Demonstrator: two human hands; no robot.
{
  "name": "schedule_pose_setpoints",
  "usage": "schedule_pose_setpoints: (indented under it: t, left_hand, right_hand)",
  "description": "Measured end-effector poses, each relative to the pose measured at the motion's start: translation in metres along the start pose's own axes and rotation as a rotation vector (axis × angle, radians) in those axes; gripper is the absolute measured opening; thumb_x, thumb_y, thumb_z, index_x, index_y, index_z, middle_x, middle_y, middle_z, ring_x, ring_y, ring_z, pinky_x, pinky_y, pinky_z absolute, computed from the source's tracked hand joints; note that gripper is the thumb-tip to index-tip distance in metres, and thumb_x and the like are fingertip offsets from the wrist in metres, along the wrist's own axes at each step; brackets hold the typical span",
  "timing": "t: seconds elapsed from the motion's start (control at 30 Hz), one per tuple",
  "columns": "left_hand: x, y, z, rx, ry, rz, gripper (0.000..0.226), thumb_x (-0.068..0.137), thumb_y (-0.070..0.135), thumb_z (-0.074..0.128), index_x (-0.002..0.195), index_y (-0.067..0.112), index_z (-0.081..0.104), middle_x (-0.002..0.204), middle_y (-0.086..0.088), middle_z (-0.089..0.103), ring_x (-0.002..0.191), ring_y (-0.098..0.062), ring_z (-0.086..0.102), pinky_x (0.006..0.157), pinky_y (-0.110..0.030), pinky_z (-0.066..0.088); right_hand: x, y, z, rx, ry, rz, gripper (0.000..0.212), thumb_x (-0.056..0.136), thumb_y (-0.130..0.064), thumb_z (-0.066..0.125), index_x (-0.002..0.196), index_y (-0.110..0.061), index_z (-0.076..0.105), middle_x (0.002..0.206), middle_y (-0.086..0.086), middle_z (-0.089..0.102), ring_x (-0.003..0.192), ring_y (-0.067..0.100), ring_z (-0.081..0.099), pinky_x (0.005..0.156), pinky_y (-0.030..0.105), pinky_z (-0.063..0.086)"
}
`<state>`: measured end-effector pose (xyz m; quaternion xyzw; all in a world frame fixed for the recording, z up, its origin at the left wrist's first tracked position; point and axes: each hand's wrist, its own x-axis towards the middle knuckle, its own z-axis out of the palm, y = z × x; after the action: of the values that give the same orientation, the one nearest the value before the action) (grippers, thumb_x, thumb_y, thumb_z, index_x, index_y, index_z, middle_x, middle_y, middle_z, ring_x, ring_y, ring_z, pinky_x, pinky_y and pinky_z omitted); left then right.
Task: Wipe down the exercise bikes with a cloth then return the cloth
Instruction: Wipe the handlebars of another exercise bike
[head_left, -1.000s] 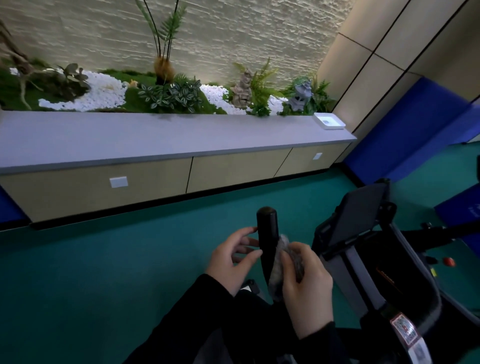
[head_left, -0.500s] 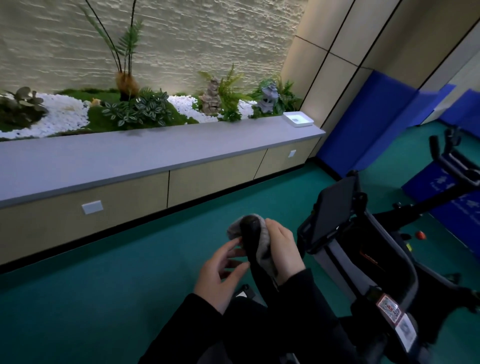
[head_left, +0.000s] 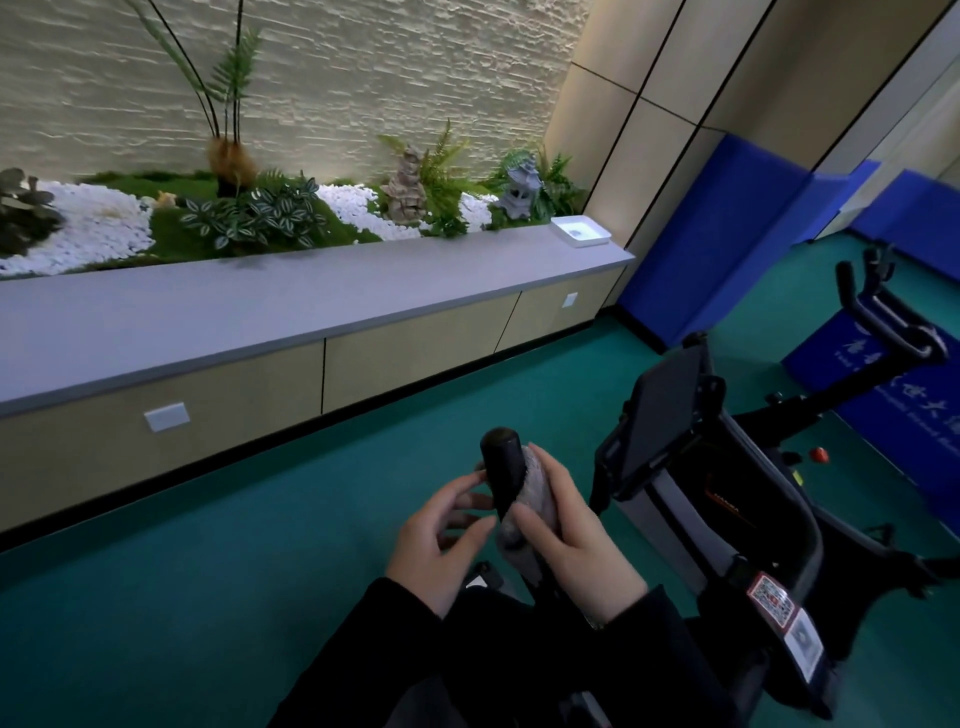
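Observation:
A black upright handlebar grip (head_left: 503, 467) of the near exercise bike rises in front of me. My right hand (head_left: 569, 535) presses a grey cloth (head_left: 537, 488) against the grip's right side, fingers wrapped round it below the top. My left hand (head_left: 441, 540) hovers just left of the grip, fingers spread and holding nothing. The bike's black console screen (head_left: 660, 415) and frame (head_left: 737, 545) stand to the right. A second bike's handlebars (head_left: 883, 317) show further right.
A long grey-topped cabinet (head_left: 311, 306) with a planter of ferns and white pebbles runs along the wall. A white tray (head_left: 581, 231) sits at its right end. Blue wall padding (head_left: 727, 244) and a blue mat (head_left: 883, 405) lie right; green floor all around.
The cloth, over the grip's top half a second ago, has slid down its right side with my right hand. The camera has swung a little further to the right.

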<state>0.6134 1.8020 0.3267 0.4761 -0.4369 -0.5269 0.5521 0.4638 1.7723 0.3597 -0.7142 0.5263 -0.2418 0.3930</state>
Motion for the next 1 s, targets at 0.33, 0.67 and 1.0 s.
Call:
schedule_pose_setpoints:
  t: [0.33, 0.67, 1.0]
  left_hand:
    - [0.003, -0.003, -0.004, 0.029, -0.037, -0.037, 0.034, 0.089, 0.005, 0.058, 0.112, 0.029, 0.057, 0.101, 0.006, 0.065, 0.091, -0.015, 0.060, 0.074, -0.014, 0.045]
    - [0.004, -0.010, 0.001, -0.049, 0.015, -0.014, 0.034, 0.086, -0.002, 0.060, 0.108, 0.024, 0.060, 0.092, 0.003, 0.065, 0.073, -0.004, 0.057, 0.066, -0.010, 0.044]
    - [0.001, -0.019, 0.009, -0.049, 0.073, -0.083, 0.034, 0.084, 0.004, 0.065, 0.096, 0.035, 0.058, 0.091, 0.007, 0.065, 0.079, -0.009, 0.060, 0.074, -0.018, 0.046]
  right_hand:
    - [-0.012, -0.002, 0.009, -0.252, 0.142, -0.055, 0.054, 0.095, -0.022, 0.054, 0.143, -0.015, 0.030, 0.126, -0.005, 0.043, 0.118, 0.000, 0.039, 0.091, -0.002, 0.023]
    - [-0.040, 0.001, 0.012, -0.300, 0.378, -0.102, 0.044, 0.087, -0.010, 0.065, 0.128, -0.012, 0.051, 0.111, -0.011, 0.054, 0.104, -0.002, 0.052, 0.081, -0.006, 0.028]
    - [0.024, -0.033, -0.026, -0.656, 0.102, -0.743, 0.035, 0.085, -0.020, 0.069, 0.113, 0.000, 0.061, 0.125, 0.009, 0.056, 0.123, 0.023, 0.046, 0.107, 0.033, 0.036]
